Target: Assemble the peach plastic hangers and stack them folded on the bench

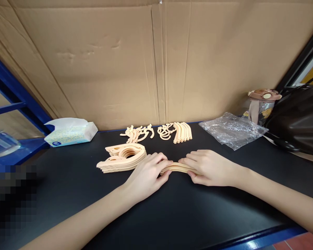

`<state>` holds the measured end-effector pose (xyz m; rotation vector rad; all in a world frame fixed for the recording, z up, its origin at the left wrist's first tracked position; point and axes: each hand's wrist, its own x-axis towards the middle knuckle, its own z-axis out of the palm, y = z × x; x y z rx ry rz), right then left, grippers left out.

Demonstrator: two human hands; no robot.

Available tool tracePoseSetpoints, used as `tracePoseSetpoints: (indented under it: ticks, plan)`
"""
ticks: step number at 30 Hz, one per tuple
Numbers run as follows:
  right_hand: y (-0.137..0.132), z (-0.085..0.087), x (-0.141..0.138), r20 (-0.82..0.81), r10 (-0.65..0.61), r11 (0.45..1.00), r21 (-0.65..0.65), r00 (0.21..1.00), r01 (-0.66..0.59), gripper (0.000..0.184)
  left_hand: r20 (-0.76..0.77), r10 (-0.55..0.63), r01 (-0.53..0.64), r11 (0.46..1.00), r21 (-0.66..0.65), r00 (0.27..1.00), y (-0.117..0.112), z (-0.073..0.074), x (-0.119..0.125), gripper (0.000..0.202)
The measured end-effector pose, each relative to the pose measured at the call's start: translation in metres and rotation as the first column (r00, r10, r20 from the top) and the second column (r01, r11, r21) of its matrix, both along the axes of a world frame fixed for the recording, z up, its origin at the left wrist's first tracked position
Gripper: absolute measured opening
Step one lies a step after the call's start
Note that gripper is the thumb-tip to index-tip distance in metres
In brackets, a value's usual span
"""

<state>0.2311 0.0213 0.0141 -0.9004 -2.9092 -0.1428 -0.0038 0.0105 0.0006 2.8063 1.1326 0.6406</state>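
Note:
My left hand (148, 175) and my right hand (210, 167) grip the two ends of a small bundle of peach plastic strips (176, 168) lying on the black table (172, 211). Fingers of both hands are curled round it. Just left of my left hand lies a stack of peach curved plastic pieces (122, 158). Farther back lie a loose pile of peach hook-shaped parts (138, 133) and a row of peach curved bars with hooks (177, 132).
A tissue pack (70, 132) sits at the back left, a crumpled clear plastic bag (232, 130) at the back right. Beyond it stand a brown-lidded cup (263, 104) and a black bag (299, 118). Cardboard (156, 59) walls the back; a blue frame (13, 100) stands at left.

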Motion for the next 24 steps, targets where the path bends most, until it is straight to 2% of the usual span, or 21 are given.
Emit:
tracePoseSetpoints:
  ticks: [7, 15, 21, 24]
  plan:
    - [0.0025, -0.0004, 0.0032, 0.002, 0.012, 1.0, 0.009, 1.0, -0.012, 0.024, -0.025, -0.011, 0.011, 1.0, -0.017, 1.0, 0.0009, -0.0011, -0.003, 0.017]
    - [0.0015, -0.0011, 0.0035, -0.042, 0.017, 1.0, 0.024, 0.999, -0.016, 0.024, -0.056, 0.02, -0.017, 0.999, 0.048, 0.998, 0.0016, -0.0006, -0.0027, 0.012]
    - [0.0018, -0.0001, 0.0028, -0.051, 0.0, 0.999, -0.033, 0.999, -0.001, 0.025, -0.131, 0.022, 0.0, 0.987, 0.163, 0.991, 0.0004, -0.0026, -0.0026, 0.016]
    - [0.0015, -0.0001, 0.002, -0.084, -0.031, 0.997, -0.076, 0.996, 0.024, 0.024, -0.151, 0.025, 0.001, 0.985, 0.175, 0.988, 0.0003, -0.0028, -0.0028, 0.016]
